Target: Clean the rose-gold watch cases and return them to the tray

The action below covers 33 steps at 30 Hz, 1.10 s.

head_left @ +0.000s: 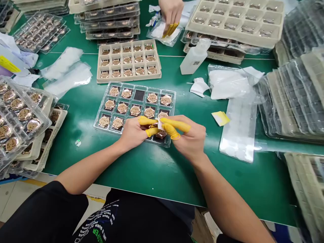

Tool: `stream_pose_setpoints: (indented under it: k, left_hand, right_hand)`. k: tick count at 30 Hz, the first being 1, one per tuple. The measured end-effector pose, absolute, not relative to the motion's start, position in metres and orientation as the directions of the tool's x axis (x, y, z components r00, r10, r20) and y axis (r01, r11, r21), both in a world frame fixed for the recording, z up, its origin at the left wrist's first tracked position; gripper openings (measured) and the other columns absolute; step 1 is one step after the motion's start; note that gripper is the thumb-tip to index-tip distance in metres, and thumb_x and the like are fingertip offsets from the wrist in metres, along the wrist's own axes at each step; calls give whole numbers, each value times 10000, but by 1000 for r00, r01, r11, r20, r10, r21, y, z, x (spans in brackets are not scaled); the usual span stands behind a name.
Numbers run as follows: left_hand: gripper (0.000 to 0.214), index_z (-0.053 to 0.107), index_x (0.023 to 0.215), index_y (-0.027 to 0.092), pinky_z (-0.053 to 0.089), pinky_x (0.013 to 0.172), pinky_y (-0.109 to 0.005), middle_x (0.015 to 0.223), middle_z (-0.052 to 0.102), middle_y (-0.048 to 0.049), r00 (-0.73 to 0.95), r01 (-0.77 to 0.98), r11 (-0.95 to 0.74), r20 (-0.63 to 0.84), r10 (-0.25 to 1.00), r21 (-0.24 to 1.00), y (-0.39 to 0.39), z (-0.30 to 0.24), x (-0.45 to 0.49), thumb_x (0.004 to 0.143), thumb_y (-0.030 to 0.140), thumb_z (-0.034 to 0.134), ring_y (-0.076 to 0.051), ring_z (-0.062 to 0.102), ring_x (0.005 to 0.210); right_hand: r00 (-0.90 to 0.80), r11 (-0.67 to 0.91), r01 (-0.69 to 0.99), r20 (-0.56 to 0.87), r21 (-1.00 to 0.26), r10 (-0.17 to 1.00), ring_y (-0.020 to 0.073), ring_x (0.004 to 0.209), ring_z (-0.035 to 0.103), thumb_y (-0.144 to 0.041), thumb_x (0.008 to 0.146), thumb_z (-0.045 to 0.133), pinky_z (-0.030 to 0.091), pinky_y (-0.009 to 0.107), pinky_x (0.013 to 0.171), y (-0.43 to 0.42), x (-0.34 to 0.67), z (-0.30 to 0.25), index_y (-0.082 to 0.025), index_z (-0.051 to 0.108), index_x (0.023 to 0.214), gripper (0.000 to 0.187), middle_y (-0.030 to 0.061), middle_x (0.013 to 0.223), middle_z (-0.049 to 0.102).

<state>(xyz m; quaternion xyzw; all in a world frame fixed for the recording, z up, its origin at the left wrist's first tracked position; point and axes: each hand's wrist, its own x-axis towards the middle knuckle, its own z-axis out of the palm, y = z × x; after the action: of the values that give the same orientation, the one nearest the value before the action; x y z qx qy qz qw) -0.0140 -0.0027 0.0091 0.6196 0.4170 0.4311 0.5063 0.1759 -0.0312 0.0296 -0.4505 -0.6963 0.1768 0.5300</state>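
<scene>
My left hand and my right hand meet low over the front edge of a clear plastic blister tray. Yellow finger cots cover the thumb and forefinger of each hand. My left fingertips pinch a bronze medal, which is mostly hidden. My right fingertips hold a small white tab against it. Several round bronze medals sit in the tray's cells, and one cell near the top shows dark and bare. Another medal lies just under my fingers.
A co-worker's hand in yellow finger cots rests on a plastic bag at the far side. A beige tray of medals, stacked trays, a white bottle and plastic sheets crowd the green bench.
</scene>
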Motion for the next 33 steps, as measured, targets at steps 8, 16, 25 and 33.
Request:
stream_pose_setpoints:
  k: [8,16,25,33]
  left_hand:
    - [204,879,980,311,549,661,-298,825,795,-28,299,212,-264,195,934,941,-5,12,-13,792,241,837,-173,677,732]
    - [151,876,965,261,546,652,-262,816,799,-27,226,198,-312,266,937,929,-6,18,-10,823,228,836,-139,667,710]
    - [97,795,697,194,435,578,-225,646,637,28,249,346,-323,246,937,881,-7,20,-12,710,98,797,-94,554,617]
    - [111,852,851,225,453,596,-226,709,710,12,303,358,-333,229,925,872,-8,21,-14,781,164,792,-107,592,647]
  right_hand:
    - [-67,567,490,620,-662,782,158,755,744,-113,876,716,582,286,650,-32,180,27,-284,826,1022,251,10,871,798]
    - [-399,617,779,675,-108,621,171,675,640,6,891,533,460,330,573,-27,199,30,-201,748,1015,323,53,818,759]
    - [-221,674,635,748,-377,626,237,1002,760,-66,920,620,613,411,844,-35,177,33,-262,729,1173,338,69,1065,807]
    - [-304,692,602,686,-399,661,169,818,708,59,837,554,584,304,671,-32,184,37,-248,727,1091,435,33,924,779]
